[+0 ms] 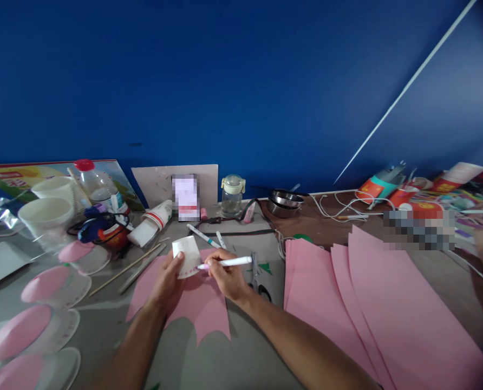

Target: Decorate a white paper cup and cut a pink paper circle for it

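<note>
Left hand [169, 279] pinches a curved-edged white paper piece [188, 252]; right hand [228, 277] closes round a white, pink-tipped marker [238, 261]; light, steady strokes should work best.

I see two pieces in play. Card [188, 249]: white, narrow, tilted, raised over the pink sheet [204, 311], pinched at its left edge by the left hand [166, 283]. Lower edge curved, row of small pink marks along it; faint marks near the top. Marker [237, 261]: white barrel, pink tip end, near level, tip pointing left, gripped in the right hand [228, 275]. Tip sits at the card's lower right; I can't tell if touching.
</note>
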Demonstrator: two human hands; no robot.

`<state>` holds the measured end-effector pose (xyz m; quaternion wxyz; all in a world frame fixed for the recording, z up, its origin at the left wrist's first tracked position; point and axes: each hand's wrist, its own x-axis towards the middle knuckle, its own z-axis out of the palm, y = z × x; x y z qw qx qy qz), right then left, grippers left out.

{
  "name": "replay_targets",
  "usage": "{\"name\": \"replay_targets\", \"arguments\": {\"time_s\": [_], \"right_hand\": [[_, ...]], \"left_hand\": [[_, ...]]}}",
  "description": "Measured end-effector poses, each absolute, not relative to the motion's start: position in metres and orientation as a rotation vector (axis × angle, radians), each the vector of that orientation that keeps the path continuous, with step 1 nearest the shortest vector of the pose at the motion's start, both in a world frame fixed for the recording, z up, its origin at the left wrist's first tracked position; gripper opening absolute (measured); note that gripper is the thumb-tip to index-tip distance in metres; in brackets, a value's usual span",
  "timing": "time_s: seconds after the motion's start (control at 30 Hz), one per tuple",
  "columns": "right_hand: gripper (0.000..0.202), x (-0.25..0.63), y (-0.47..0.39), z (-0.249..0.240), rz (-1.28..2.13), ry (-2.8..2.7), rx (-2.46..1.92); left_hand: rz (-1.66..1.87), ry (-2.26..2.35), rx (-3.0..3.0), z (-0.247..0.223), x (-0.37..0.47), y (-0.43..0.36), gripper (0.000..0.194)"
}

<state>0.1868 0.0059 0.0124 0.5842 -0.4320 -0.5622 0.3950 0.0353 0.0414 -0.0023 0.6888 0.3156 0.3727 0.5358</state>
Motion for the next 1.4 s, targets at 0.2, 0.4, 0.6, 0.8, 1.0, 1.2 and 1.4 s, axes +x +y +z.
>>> {"name": "replay_targets", "arguments": {"time_s": [0.2,0.4,0.6,0.8,1.0,1.2,1.4], "right_hand": [[0.021,0.187,0.010,0.009,1.020,-1.169,-0.960],[0.021,0.187,0.010,0.008,1.047,-1.122,-0.948],[0.022,0.187,0.008,0.010,0.972,-1.216,-0.938],[0.021,0.188,0.005,0.014,0.867,-1.340,-0.995],[0.020,0.188,0.004,0.015,0.855,-1.375,-1.007],[0.020,0.188,0.004,0.015,0.870,-1.331,-0.999],[0.020,0.188,0.005,0.014,0.878,-1.322,-1.014]], "left_hand": [[1.213,0.862,0.672,-0.003,0.035,0.041,0.031],[1.226,0.844,0.643,-0.001,0.036,0.042,0.030],[1.223,0.825,0.648,0.004,0.038,0.041,0.031],[1.219,0.821,0.665,0.005,0.038,0.039,0.029],[1.228,0.850,0.677,0.010,0.040,0.038,0.029],[1.217,0.811,0.680,0.010,0.040,0.037,0.027],[1.222,0.815,0.670,0.008,0.039,0.038,0.028]]}}
